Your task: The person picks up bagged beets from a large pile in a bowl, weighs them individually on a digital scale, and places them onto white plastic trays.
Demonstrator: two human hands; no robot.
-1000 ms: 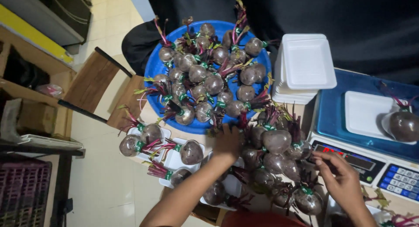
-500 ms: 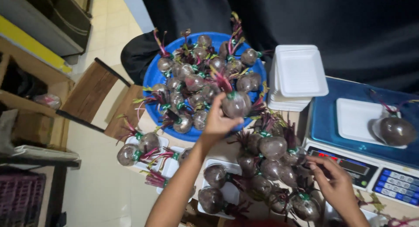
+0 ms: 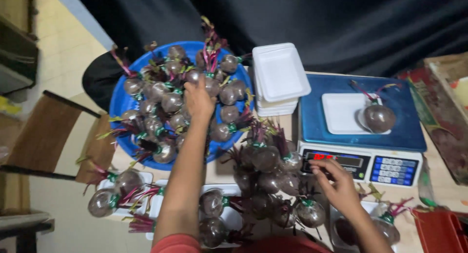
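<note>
Table [image 3: 219,171], one scale [image 3: 358,121], perhaps forty beets [image 3: 171,102]

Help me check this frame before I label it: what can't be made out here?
- Head view: whether the left hand grips a wrapped beetroot in the round blue plastic basin; its back hides the fingers.
- Right hand covers part of the blue weighing scale's front panel; fingertip contact unclear.
- Red display digits: blurred.
- Bottom edge crops the nearest white foam trays.

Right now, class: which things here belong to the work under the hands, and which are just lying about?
In use:
left hand on wrapped beetroots in blue basin
right hand at scale
beetroot on tray
foam trays

Lying about:
wooden chair
red crate
</note>
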